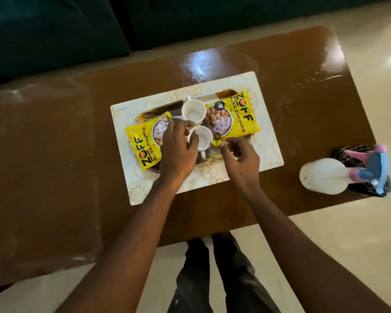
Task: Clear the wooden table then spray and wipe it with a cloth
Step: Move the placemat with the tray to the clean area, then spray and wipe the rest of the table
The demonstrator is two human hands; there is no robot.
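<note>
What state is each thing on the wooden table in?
Far cup: upright, empty.
Near cup: upright, empty.
Left soya chunks packet: lying on tray.
Right soya chunks packet: lying on tray.
Spray bottle: lying down.
Cloth: crumpled.
Left hand: on both cups, grip unclear.
Right hand: pinching that packet's corner.

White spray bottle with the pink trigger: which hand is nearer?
Right. The right hand is at a yellow packet's corner, toward the white spray bottle; the left hand is farther, at the white mugs.
</note>
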